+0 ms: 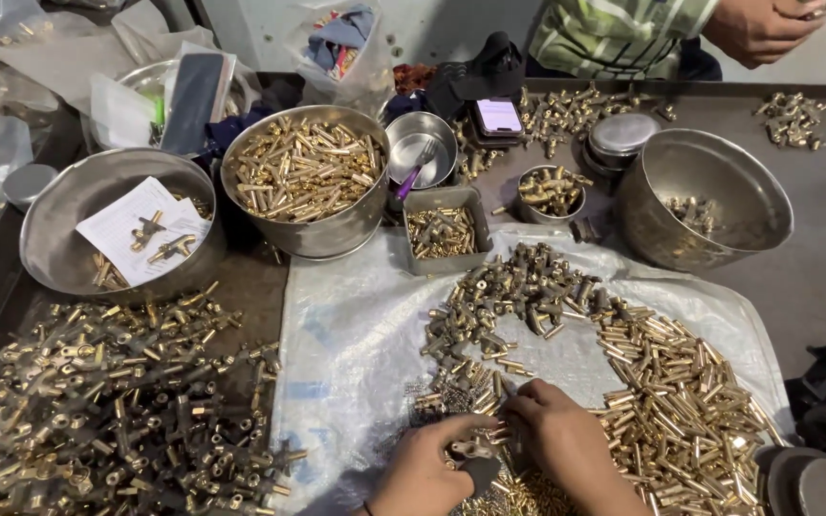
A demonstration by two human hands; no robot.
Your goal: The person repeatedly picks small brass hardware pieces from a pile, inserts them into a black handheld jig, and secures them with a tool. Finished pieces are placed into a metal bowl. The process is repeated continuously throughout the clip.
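My left hand and my right hand meet at the bottom centre, over a white plastic sheet. Their fingertips pinch small brass fittings between them. Tiny silvery springs lie just above my left hand. A curved heap of brass tubes runs along the right of my right hand. Darker brass fittings are piled farther up the sheet.
A large pile of T-shaped brass parts covers the left. Steel bowls stand behind: one with paper, one full of brass tubes, one nearly bare. A small tray, a phone and another person's hand are farther back.
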